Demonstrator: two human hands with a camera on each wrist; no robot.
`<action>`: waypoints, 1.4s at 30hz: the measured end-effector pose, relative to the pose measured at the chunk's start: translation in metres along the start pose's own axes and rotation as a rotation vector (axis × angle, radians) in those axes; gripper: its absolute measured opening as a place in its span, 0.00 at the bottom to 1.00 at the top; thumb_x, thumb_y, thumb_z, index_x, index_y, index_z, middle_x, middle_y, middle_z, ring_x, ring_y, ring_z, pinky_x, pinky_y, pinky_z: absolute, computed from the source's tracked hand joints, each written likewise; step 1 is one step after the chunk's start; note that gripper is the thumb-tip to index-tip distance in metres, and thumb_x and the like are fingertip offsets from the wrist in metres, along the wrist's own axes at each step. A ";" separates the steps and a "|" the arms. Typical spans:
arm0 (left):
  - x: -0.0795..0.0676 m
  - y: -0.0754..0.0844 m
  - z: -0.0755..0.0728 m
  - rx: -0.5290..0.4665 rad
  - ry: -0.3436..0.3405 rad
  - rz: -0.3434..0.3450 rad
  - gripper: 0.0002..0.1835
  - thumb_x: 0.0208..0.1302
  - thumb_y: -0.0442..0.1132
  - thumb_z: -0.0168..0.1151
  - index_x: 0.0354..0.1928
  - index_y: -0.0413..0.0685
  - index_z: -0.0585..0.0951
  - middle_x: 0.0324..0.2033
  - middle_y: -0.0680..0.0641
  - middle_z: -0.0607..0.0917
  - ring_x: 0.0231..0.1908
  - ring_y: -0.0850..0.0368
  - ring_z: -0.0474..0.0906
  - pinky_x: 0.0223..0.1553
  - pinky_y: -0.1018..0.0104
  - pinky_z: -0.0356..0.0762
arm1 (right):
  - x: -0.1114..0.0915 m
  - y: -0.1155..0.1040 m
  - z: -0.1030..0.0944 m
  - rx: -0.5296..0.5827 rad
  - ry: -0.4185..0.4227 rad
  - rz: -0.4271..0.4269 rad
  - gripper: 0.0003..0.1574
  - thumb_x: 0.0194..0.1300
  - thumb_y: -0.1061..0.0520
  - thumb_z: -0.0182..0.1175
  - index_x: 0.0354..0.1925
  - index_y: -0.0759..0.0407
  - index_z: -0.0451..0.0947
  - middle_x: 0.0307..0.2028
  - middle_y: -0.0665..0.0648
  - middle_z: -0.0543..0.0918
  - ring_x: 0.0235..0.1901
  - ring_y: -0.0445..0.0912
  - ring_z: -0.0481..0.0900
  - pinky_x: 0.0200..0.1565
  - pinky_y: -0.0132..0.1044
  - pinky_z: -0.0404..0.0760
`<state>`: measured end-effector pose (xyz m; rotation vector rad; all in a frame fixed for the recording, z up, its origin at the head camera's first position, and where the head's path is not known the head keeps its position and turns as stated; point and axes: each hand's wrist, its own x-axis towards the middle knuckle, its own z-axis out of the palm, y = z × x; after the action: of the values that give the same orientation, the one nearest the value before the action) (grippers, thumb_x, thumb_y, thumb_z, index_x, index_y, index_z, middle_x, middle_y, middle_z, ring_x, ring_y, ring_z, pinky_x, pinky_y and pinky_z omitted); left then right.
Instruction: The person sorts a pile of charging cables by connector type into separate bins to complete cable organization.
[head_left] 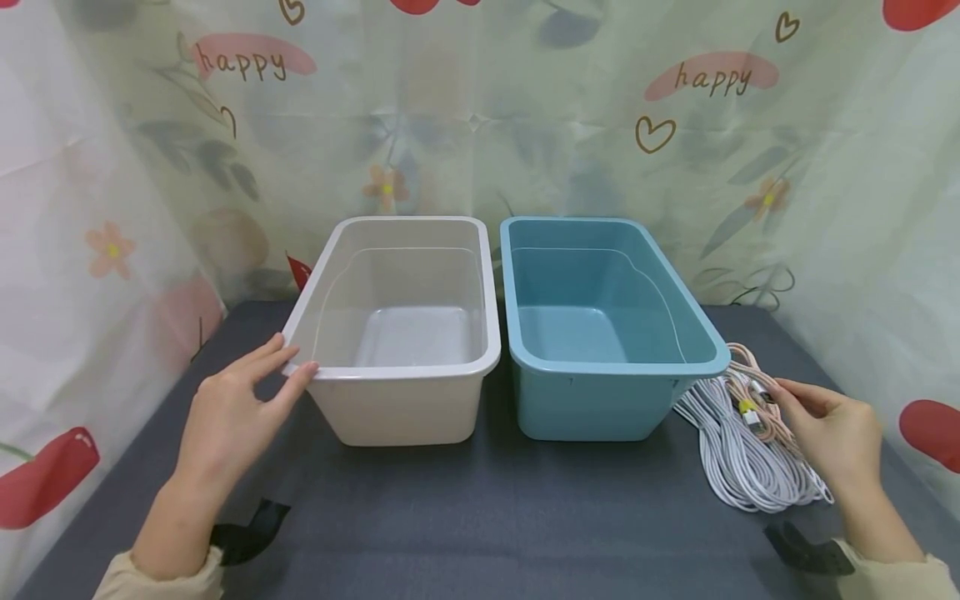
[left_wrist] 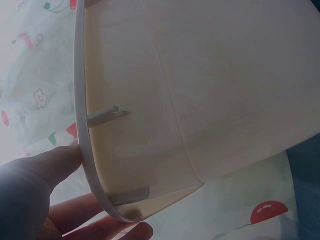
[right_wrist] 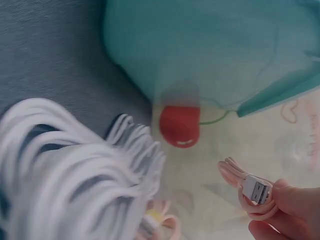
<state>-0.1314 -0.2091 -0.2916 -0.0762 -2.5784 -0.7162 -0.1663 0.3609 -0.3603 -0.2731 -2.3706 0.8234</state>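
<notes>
My left hand (head_left: 234, 408) holds the near left corner of a beige plastic bin (head_left: 408, 408), thumb on the front rim and fingers at the left side. In the left wrist view the bin's rim (left_wrist: 80, 100) passes between thumb and fingers. To the right, my right hand (head_left: 843, 429) pinches a bundled pink USB cable (right_wrist: 257, 192), its white plug showing. Below it lies a pile of coiled white cables (head_left: 750, 475). Another pink cable (right_wrist: 172, 226), with a yellow band near it, rests by the pile.
A blue bin (head_left: 592, 404) stands upright just right of the beige one; nothing shows inside either. The cable pile sits at the blue bin's near right side. A dark cloth (head_left: 517, 525) covers the table, and patterned curtains (head_left: 472, 108) hang behind and at both sides.
</notes>
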 end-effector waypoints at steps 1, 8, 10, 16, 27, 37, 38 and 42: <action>0.000 0.000 0.000 0.000 0.000 0.000 0.26 0.62 0.53 0.59 0.53 0.40 0.80 0.59 0.39 0.75 0.57 0.32 0.71 0.49 0.38 0.71 | 0.000 -0.006 -0.003 0.005 -0.007 0.009 0.18 0.60 0.54 0.63 0.42 0.66 0.83 0.28 0.53 0.88 0.23 0.10 0.63 0.18 0.16 0.66; 0.000 0.000 -0.001 0.004 -0.005 -0.005 0.26 0.62 0.53 0.59 0.53 0.40 0.80 0.59 0.39 0.75 0.57 0.32 0.71 0.48 0.38 0.71 | 0.010 -0.032 -0.016 0.039 -0.007 0.051 0.20 0.61 0.54 0.61 0.46 0.68 0.81 0.19 0.11 0.62 0.23 0.12 0.65 0.21 0.15 0.67; 0.000 0.000 -0.001 0.007 -0.007 -0.003 0.26 0.62 0.53 0.59 0.53 0.40 0.79 0.59 0.39 0.75 0.57 0.32 0.71 0.48 0.38 0.71 | 0.013 -0.037 -0.017 0.072 0.029 0.056 0.20 0.60 0.55 0.62 0.46 0.68 0.81 0.19 0.11 0.63 0.22 0.11 0.66 0.21 0.13 0.66; 0.000 0.000 -0.001 0.012 -0.008 0.004 0.26 0.62 0.53 0.59 0.53 0.40 0.79 0.59 0.38 0.75 0.57 0.32 0.71 0.47 0.38 0.72 | 0.021 -0.053 -0.021 0.134 0.114 0.050 0.20 0.58 0.56 0.64 0.44 0.70 0.81 0.18 0.12 0.67 0.21 0.11 0.68 0.22 0.11 0.64; 0.000 -0.001 0.000 0.007 -0.003 0.003 0.26 0.62 0.53 0.59 0.54 0.41 0.79 0.59 0.39 0.75 0.57 0.32 0.71 0.48 0.38 0.71 | 0.034 -0.080 -0.025 0.241 0.134 0.040 0.19 0.57 0.55 0.66 0.44 0.67 0.83 0.19 0.17 0.73 0.22 0.15 0.73 0.27 0.09 0.68; 0.000 -0.001 0.001 0.004 0.007 0.011 0.25 0.62 0.52 0.60 0.54 0.41 0.79 0.58 0.39 0.75 0.56 0.32 0.72 0.47 0.39 0.72 | 0.043 -0.107 -0.021 0.338 0.116 -0.024 0.17 0.55 0.59 0.67 0.43 0.66 0.83 0.20 0.22 0.77 0.23 0.19 0.77 0.28 0.11 0.71; 0.000 -0.001 0.001 0.004 0.008 0.011 0.25 0.62 0.52 0.60 0.53 0.41 0.79 0.58 0.39 0.75 0.56 0.32 0.72 0.46 0.40 0.73 | 0.044 -0.110 -0.020 0.344 0.116 -0.035 0.17 0.54 0.59 0.67 0.43 0.66 0.83 0.21 0.22 0.77 0.23 0.19 0.77 0.28 0.11 0.71; 0.000 -0.001 0.001 0.001 0.013 0.009 0.24 0.62 0.51 0.60 0.53 0.40 0.80 0.58 0.38 0.76 0.56 0.32 0.72 0.46 0.40 0.73 | 0.046 -0.122 -0.016 0.367 0.111 -0.080 0.17 0.54 0.60 0.68 0.42 0.66 0.83 0.21 0.23 0.78 0.23 0.20 0.78 0.28 0.11 0.72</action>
<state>-0.1319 -0.2095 -0.2928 -0.0820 -2.5643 -0.7106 -0.1929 0.2898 -0.2525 -0.0703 -2.0650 1.1508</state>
